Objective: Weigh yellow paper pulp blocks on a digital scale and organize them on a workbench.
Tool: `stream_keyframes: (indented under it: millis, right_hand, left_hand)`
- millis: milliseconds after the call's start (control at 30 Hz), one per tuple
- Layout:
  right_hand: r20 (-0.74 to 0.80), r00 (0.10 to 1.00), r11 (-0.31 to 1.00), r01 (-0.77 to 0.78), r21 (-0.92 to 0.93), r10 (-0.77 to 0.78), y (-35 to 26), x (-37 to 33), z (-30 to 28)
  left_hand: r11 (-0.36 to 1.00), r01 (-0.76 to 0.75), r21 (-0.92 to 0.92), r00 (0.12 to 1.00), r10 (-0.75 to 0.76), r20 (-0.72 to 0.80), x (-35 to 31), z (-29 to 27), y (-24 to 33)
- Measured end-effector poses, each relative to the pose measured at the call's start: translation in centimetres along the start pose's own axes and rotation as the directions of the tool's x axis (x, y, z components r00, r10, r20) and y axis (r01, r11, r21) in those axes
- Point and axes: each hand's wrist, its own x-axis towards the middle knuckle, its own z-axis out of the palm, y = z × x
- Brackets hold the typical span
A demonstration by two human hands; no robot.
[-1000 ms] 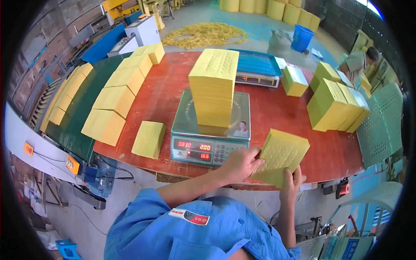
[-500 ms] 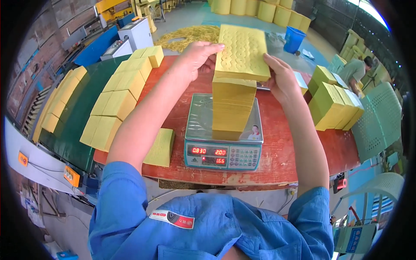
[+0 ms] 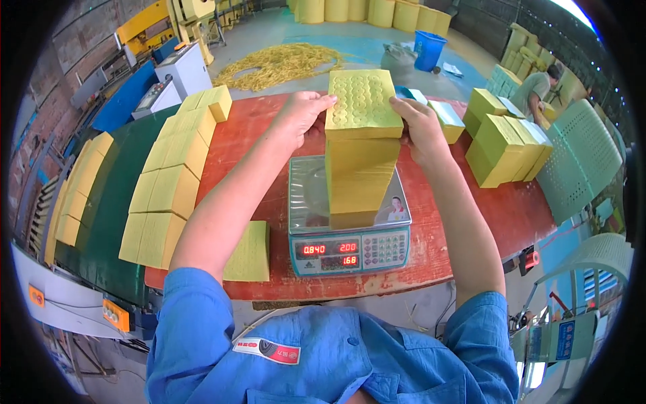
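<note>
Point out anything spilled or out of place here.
Loose yellow strips lie heaped on the floor beyond the red table, untidy against the yellow blocks lined up at its left; spilled or not, I cannot tell.

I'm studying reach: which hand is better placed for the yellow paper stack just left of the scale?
Left hand, probably: it's nearer that yellow paper stack; the right hand is across the tall pile.

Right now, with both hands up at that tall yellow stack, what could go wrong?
The tall stack on the scale shows no side support, so a bump might topple it. The top bundle is gripped at its edges by fingers of the left hand and right hand; uneven pressure could skew it. The left forearm partly hides the short stack and might brush it.
</note>
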Motion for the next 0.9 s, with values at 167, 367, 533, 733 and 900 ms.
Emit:
stream_keyframes:
  millis: [167, 367, 533, 733, 900]
  right_hand:
    - [-0.053, 0.998, 1.0, 0.025, -0.005, -0.026, 0.4, -0.2, 0.0]
    - [-0.091, 0.994, 0.998, 0.051, -0.047, -0.055, 0.4, -0.7, 0.5]
    - [-0.123, 0.991, 0.986, 0.036, -0.164, -0.056, 1.5, 0.1, -0.5]
    - [-0.106, 0.993, 0.993, 0.044, -0.107, -0.055, 1.2, -1.4, 0.4]
    - [-0.085, 0.993, 0.992, 0.07, -0.102, -0.078, 2.0, 0.1, -0.9]
  left_hand:
    - [0.999, -0.044, 0.004, 0.998, 0.043, 0.034, 1.1, -0.1, -0.9]
    - [0.997, -0.046, 0.067, 0.999, 0.044, 0.032, 0.0, 0.3, 0.2]
    - [0.995, -0.085, 0.05, 0.996, 0.084, 0.023, 0.1, 0.8, 0.0]
    - [0.98, -0.156, 0.123, 0.979, 0.17, -0.113, 0.1, 1.4, -2.0]
    - [0.977, -0.214, -0.002, 0.964, 0.211, -0.163, 0.2, 2.5, -4.0]
